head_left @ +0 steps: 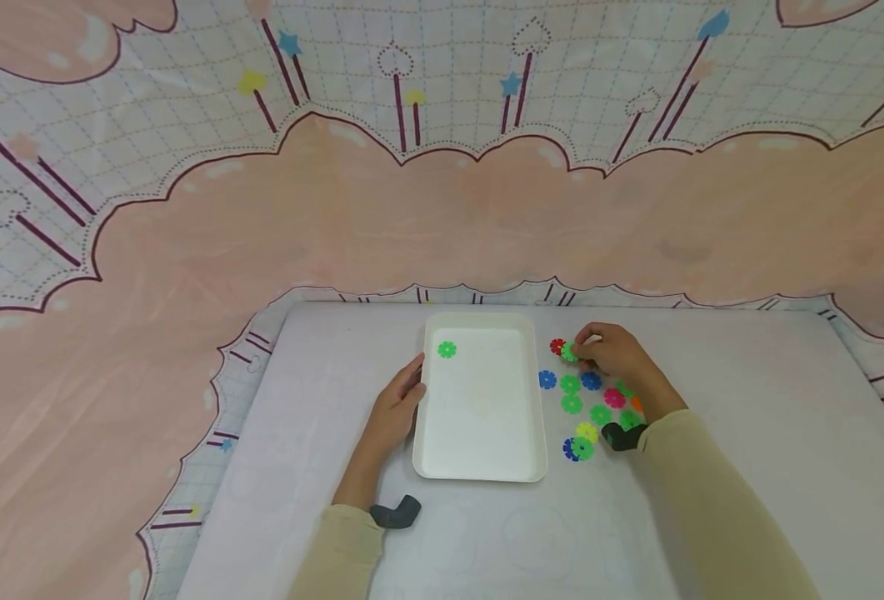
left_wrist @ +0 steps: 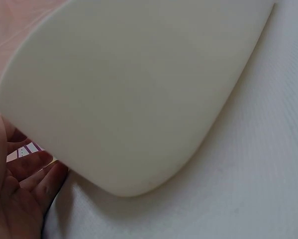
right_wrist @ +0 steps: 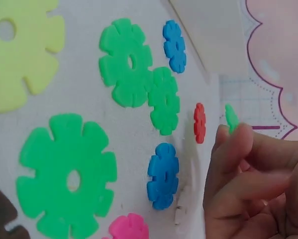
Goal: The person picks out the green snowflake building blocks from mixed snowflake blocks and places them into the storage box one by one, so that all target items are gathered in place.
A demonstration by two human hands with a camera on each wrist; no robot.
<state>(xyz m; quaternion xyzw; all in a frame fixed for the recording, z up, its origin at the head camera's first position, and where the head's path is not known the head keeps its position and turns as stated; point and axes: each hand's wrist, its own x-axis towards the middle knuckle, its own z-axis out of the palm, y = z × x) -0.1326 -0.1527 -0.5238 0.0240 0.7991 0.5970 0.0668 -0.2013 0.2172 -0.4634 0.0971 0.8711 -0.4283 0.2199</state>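
A white tray (head_left: 479,408) lies on the table with one green notched plastic disc (head_left: 446,349) near its far left corner. My left hand (head_left: 397,404) holds the tray by its left side; in the left wrist view its fingers (left_wrist: 44,174) are bent at the tray's edge. To the right of the tray, my right hand (head_left: 612,348) pinches another green notched disc (right_wrist: 231,118) between thumb and fingertips. That disc is seen almost edge-on in the right wrist view. Beside it in the head view is a red disc (head_left: 557,346).
Several more notched discs lie loose right of the tray: blue (head_left: 547,380), green (head_left: 571,404), pink (head_left: 615,398) and yellow (head_left: 587,432). Some overlap, and my right forearm partly covers others. A white cloth (head_left: 299,400) covers the table, with a patterned drape (head_left: 486,217) behind.
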